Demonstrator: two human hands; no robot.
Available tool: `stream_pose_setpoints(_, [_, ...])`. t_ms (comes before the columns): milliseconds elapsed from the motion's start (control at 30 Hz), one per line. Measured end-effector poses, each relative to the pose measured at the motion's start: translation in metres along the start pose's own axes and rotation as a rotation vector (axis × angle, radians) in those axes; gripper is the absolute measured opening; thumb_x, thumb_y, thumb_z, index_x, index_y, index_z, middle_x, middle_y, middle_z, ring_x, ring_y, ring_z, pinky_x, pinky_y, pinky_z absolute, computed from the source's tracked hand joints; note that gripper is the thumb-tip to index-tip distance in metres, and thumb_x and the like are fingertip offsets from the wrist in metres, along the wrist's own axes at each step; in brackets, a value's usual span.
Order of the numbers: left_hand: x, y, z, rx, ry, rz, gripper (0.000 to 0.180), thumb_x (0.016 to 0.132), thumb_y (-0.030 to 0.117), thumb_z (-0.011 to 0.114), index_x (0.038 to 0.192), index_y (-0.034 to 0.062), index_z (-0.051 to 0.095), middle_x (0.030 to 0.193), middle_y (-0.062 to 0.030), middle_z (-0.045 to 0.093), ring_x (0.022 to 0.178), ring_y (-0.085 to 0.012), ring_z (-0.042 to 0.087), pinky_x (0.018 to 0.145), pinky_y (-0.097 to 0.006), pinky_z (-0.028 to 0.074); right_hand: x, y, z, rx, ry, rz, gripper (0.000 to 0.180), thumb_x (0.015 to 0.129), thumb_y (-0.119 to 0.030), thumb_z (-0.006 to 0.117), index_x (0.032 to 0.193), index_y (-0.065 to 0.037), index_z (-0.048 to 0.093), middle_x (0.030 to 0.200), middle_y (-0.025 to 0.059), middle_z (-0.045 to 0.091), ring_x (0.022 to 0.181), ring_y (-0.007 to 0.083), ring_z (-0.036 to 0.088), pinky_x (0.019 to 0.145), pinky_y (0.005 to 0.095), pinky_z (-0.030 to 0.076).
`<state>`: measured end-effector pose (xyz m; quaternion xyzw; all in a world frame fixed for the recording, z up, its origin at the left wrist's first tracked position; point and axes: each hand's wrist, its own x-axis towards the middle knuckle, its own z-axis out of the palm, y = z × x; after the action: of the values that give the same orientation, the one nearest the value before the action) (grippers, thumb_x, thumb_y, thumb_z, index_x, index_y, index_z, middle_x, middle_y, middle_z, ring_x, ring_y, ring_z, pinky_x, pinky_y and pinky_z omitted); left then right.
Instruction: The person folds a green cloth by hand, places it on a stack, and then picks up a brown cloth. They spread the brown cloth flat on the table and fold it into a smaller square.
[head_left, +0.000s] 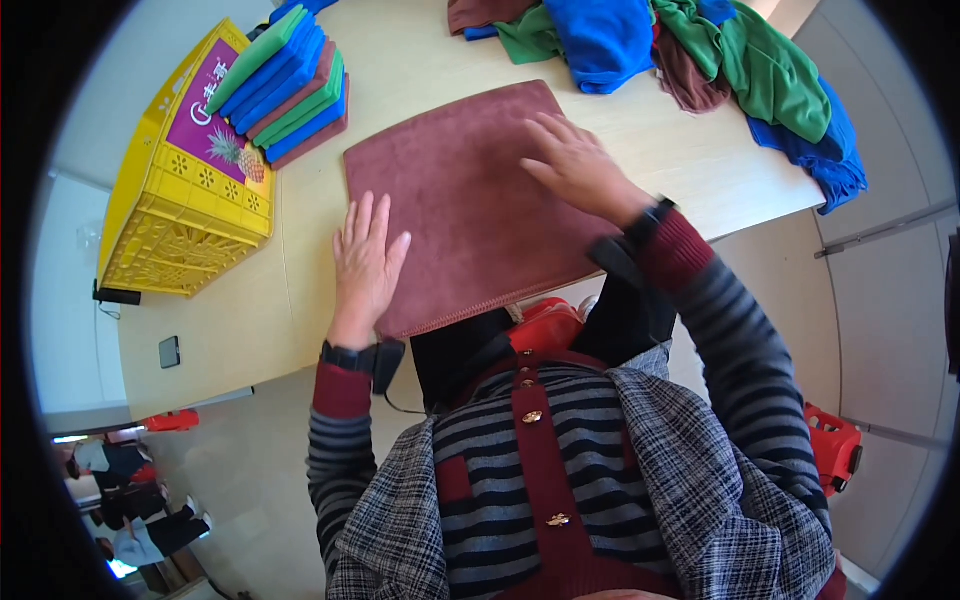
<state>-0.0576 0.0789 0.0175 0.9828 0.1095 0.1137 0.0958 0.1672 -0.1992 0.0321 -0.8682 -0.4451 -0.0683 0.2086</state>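
Note:
A reddish-brown towel [460, 210] lies spread flat before me, its stitched near edge running along the table's front edge. My left hand [368, 255] rests at the towel's left side, fingers stretched out and holding nothing. Over the upper right part of the cloth is my right hand [578, 165], palm down, with fingers extended and a little apart. Whether the right palm presses on the fabric or hovers just above it, I cannot tell. Each wrist wears a dark band.
At the left stands a yellow plastic crate [190, 220]; beside it is a stack of folded blue, green and brown towels [300, 85]. Crumpled towels [610, 45] heap at the far right, some over the table [300, 310] edge. A phone-like device [169, 351] lies near left.

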Motion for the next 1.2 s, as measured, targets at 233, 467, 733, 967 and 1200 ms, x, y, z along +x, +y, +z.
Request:
stream_pose_setpoints(233, [0.113, -0.031, 0.053, 0.098, 0.010, -0.003, 0.069, 0.104, 0.053, 0.048, 0.160, 0.0141, 0.036, 0.168, -0.0154, 0.029, 0.155, -0.0376, 0.023, 0.122, -0.061, 0.021, 0.100, 0.000, 0.070, -0.179, -0.029, 0.001, 0.065, 0.104, -0.050, 0.047, 0.152, -0.006, 0.045, 0.156, 0.0149, 0.045, 0.149, 0.0346, 0.036, 0.119, 0.0485, 0.032])
stream_pose_setpoints(467, [0.116, -0.039, 0.066, 0.120, -0.010, -0.089, 0.067, 0.105, 0.055, 0.045, 0.161, 0.0188, 0.036, 0.168, -0.0141, 0.029, 0.156, -0.0363, 0.022, 0.123, -0.060, 0.019, 0.100, 0.034, 0.069, -0.232, 0.012, 0.122, 0.065, 0.105, -0.052, 0.045, 0.152, -0.007, 0.045, 0.157, 0.0136, 0.044, 0.149, 0.0330, 0.036, 0.121, 0.0496, 0.030])
stream_pose_setpoints(733, [0.121, -0.047, 0.061, 0.120, 0.012, -0.071, 0.066, 0.106, 0.054, 0.044, 0.162, 0.0208, 0.034, 0.169, -0.0130, 0.029, 0.157, -0.0355, 0.020, 0.123, -0.059, 0.017, 0.091, 0.065, 0.062, -0.236, 0.065, 0.236, 0.067, 0.104, -0.054, 0.045, 0.152, -0.007, 0.044, 0.158, 0.0142, 0.043, 0.148, 0.0336, 0.036, 0.120, 0.0493, 0.030])
stream_pose_setpoints(967, [0.083, -0.011, 0.041, 0.124, -0.002, -0.026, 0.068, 0.105, 0.055, 0.045, 0.161, 0.0168, 0.035, 0.168, -0.0138, 0.030, 0.155, -0.0361, 0.024, 0.124, -0.059, 0.017, 0.032, 0.059, 0.048, -0.357, 0.134, 0.170, 0.067, 0.104, -0.052, 0.048, 0.154, -0.007, 0.043, 0.158, 0.0147, 0.043, 0.149, 0.0354, 0.035, 0.121, 0.0512, 0.029])
stream_pose_setpoints(1200, [0.021, 0.034, 0.038, 0.100, -0.063, 0.116, 0.068, 0.105, 0.050, 0.049, 0.161, 0.0138, 0.036, 0.168, -0.0146, 0.029, 0.156, -0.0360, 0.023, 0.125, -0.058, 0.015, -0.021, -0.055, 0.056, -0.143, -0.037, -0.061, 0.065, 0.102, -0.047, 0.055, 0.154, -0.009, 0.045, 0.160, 0.0149, 0.042, 0.151, 0.0363, 0.033, 0.123, 0.0526, 0.025])
